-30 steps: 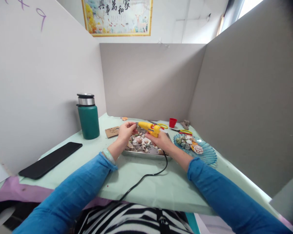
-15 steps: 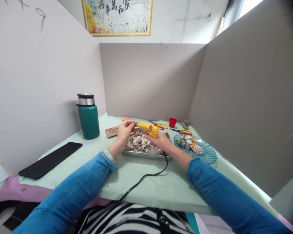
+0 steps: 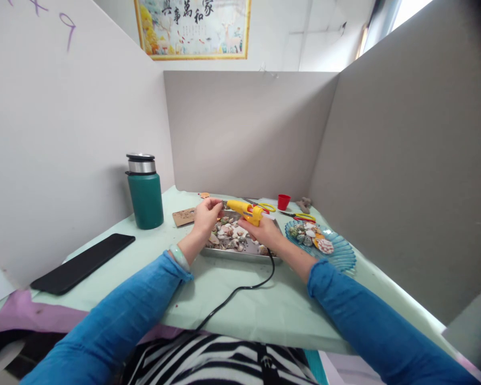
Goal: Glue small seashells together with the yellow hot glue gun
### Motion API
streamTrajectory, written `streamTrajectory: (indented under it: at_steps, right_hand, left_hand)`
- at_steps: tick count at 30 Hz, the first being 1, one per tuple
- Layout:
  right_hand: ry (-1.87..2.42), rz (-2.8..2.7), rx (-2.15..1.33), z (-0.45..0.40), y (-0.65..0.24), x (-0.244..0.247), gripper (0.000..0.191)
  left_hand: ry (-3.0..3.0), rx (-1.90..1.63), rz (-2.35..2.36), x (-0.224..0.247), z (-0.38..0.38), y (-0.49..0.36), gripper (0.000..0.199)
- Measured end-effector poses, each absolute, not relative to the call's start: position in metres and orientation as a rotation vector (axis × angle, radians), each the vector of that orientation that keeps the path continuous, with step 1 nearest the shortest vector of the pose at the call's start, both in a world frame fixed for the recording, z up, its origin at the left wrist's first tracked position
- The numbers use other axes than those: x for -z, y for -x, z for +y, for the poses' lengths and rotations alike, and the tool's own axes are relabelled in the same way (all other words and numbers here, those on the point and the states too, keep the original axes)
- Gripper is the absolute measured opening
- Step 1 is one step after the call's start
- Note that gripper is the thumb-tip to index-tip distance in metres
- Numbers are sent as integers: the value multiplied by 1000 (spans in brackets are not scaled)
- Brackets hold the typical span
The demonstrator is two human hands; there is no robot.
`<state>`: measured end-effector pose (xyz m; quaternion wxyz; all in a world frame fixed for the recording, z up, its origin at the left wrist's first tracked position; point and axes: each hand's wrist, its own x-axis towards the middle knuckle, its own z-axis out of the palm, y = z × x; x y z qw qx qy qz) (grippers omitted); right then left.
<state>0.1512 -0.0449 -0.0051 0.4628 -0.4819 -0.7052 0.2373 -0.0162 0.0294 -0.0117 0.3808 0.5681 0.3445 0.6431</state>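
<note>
My right hand [image 3: 262, 231] is wrapped round the handle of a yellow glue gun [image 3: 245, 210], whose nozzle points left. Close to the nozzle, the fingers of my left hand [image 3: 207, 215] are pinched on a small dark thing that I cannot make out, perhaps a shell. Both hands are above a metal tray [image 3: 240, 255] that holds many seashells [image 3: 229, 233]. From the gun a black cord [image 3: 240, 289] runs down to the table's front edge.
A green bottle [image 3: 145, 200] and a black flat object [image 3: 84, 263] stand and lie at left. Behind the tray are a brown card [image 3: 183, 216], scissors [image 3: 268, 207] and a red cup [image 3: 284, 202]. More scissors [image 3: 304, 217] lie near a blue plate [image 3: 344, 254] with shells, right. Grey panels surround the table.
The glue gun has shifted slightly to the right, and its nozzle is a little farther from my left fingers. My left hand has hardly moved.
</note>
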Motion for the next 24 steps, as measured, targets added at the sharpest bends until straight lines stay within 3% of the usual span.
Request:
streamTrajectory:
  at_steps: [24]
  right_hand:
    - [1196, -1797, -491, -40, -152, 10, 25]
  left_hand:
    - [-1400, -1695, 876, 13, 31, 17, 21]
